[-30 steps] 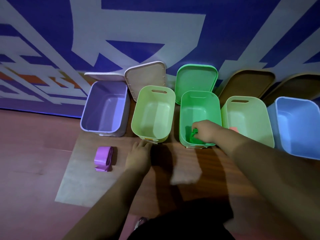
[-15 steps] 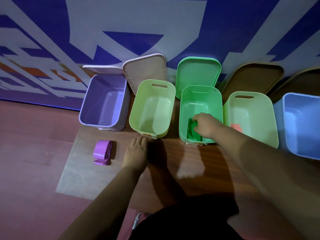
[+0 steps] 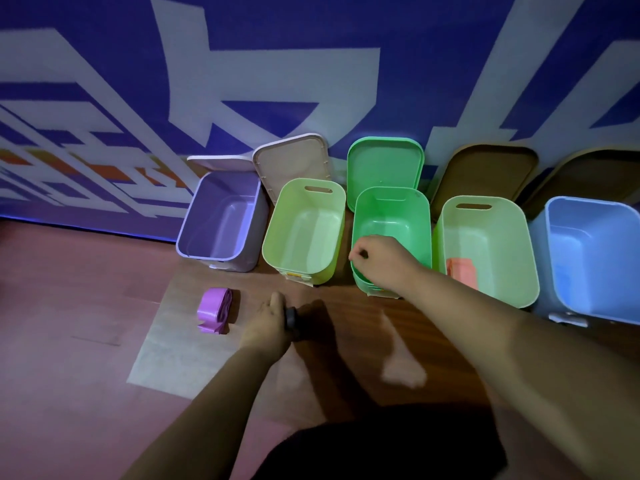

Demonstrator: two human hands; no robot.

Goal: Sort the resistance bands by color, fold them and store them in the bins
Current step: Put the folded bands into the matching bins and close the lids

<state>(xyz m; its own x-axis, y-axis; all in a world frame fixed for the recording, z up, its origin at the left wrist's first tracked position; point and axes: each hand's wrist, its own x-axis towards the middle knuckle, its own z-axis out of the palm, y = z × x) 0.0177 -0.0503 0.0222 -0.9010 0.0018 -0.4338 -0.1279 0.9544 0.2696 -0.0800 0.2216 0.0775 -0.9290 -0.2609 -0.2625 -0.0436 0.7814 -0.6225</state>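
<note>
Right hand [image 3: 381, 261] over green bin [image 3: 393, 209], left hand [image 3: 267, 323] gripping dark object [image 3: 290, 318]

Bins [image 3: 304, 237] stand nearly wall to wall; only their open tops let me in. The board [image 3: 173, 341] before them is free, save the purple band [image 3: 214, 310] and perhaps a dark roll [image 3: 290, 318].

Our left arm reaches forward from the lower edge, bare. The left grip [image 3: 268, 323] sits low, knuckles up, its fingers curled round a small dark thing [image 3: 290, 318] at its inner side. Our right arm comes in slantwise from the right, bare too. The right grip [image 3: 381, 263] hangs with fingers curled inward, thumb meeting forefinger, holding nothing we can see.
</note>
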